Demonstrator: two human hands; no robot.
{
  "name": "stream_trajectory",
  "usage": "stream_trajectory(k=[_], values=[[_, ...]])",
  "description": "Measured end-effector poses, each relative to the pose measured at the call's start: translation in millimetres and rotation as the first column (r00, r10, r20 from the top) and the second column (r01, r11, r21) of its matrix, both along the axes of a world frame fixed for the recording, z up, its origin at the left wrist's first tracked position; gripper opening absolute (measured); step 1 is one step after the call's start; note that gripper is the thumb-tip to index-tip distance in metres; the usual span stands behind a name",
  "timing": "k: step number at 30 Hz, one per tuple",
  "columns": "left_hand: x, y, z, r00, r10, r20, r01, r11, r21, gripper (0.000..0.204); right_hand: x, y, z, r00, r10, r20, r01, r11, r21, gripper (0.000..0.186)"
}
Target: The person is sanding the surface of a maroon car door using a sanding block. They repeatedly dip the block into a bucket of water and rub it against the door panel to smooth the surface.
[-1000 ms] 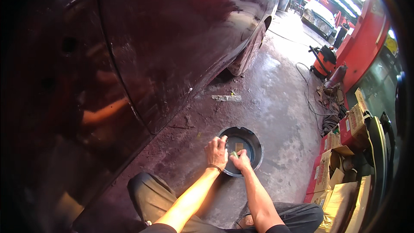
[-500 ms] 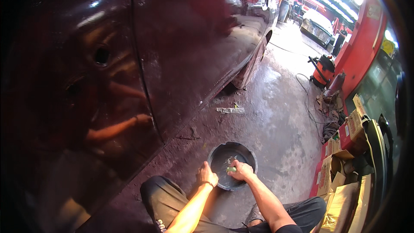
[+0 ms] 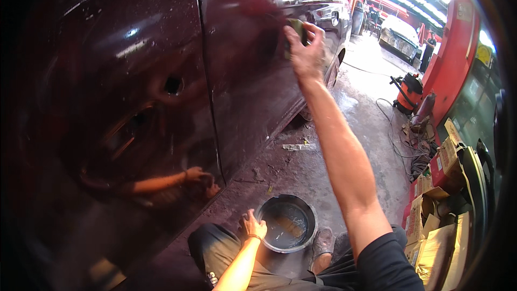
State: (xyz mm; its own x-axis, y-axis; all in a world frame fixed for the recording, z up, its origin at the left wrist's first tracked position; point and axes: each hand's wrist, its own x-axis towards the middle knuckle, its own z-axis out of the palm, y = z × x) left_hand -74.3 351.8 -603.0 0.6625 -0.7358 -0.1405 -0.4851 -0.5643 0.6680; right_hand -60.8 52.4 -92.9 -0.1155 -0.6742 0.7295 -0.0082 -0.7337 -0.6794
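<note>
My right hand (image 3: 308,54) is raised at arm's length to the dark maroon car door (image 3: 242,75). Its fingers and thumb grip a small green block (image 3: 295,28), which is against or very close to the door's upper part; its far side is hidden. Low in front of me, my left hand (image 3: 254,225) has its fingers curled at the left rim of a round black basin (image 3: 264,242). Shallow water (image 3: 288,226) in the basin reflects light. The basin stands on the floor between my legs.
Left of the door seam is another maroon panel (image 3: 129,75) with a dark hole. A paper strip (image 3: 299,147) lies on the concrete floor. To the right are cardboard boxes (image 3: 431,242), a cable (image 3: 392,129) and an orange-black vacuum cleaner (image 3: 409,94). Farther back is another car (image 3: 399,37).
My right hand has come up out of the basin to the car door, carrying the green block. My left hand stays by the basin's rim. The view has shifted slightly.
</note>
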Motion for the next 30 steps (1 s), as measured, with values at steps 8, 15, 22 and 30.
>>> stream_trajectory(k=[8,15,22,30], values=[[14.5,-16.4,5.6,0.985,0.055,-0.162,-0.048,0.998,0.046,0.055,64.9,23.9,-19.0,0.99,-0.11,0.09,0.14,0.864,-0.483,0.039],[-11.1,-12.2,-15.5,0.999,-0.011,-0.048,0.014,0.997,0.069,0.053,24.9,-120.0,-7.0,0.925,-0.376,0.057,0.38,0.913,-0.146,0.038],[20.8,-11.8,-3.3,0.996,0.06,-0.061,-0.059,0.998,0.02,0.053,69.2,-11.3,-27.3,0.977,-0.194,0.088,0.212,0.857,-0.47,0.039],[6.3,-14.6,-9.3,0.996,0.013,-0.083,-0.006,0.996,0.087,0.052,42.1,-88.8,9.4,0.949,-0.311,0.054,0.313,0.95,-0.021,0.042]])
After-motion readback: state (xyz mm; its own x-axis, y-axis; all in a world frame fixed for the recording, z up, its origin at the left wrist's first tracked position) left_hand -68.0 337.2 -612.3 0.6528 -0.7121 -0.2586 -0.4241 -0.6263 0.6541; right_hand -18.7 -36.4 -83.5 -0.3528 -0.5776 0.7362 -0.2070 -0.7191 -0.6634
